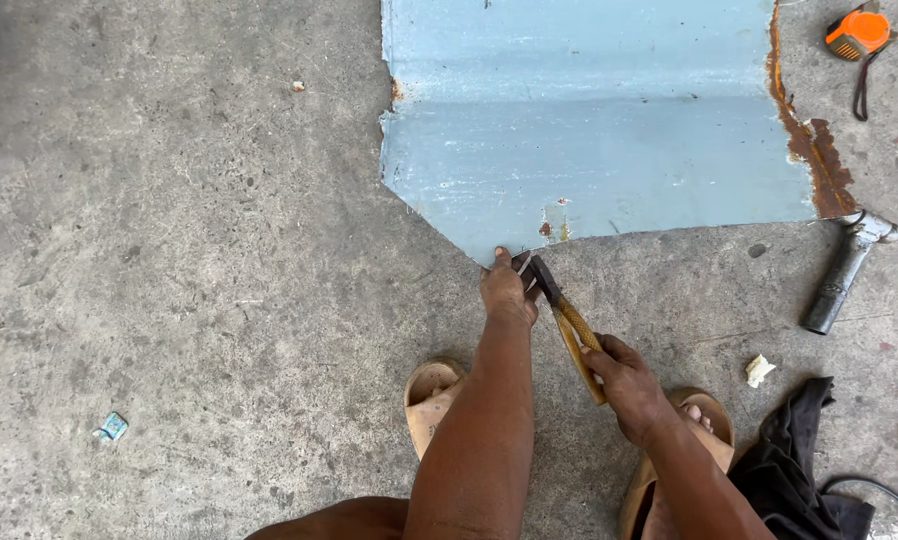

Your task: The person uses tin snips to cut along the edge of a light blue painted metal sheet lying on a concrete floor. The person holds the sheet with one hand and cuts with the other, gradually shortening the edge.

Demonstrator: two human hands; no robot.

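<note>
The right hand (627, 385) is closed around the yellow handles of the snips (561, 315), whose dark jaws meet the near corner of the blue sheet (589, 130). The left hand (506, 290) pinches that same corner, fingers closed on the edge just beside the jaws. The sheet lies flat on the concrete floor (169, 250), stretching away from both hands, rusted along its right edge. A hammer (849, 270) lies to the right, well apart, and an orange tape measure (859, 33) beyond it. A black cloth (799, 460) lies by the right sandal (704, 420); the left sandal (429, 395) sits under the left arm.
</note>
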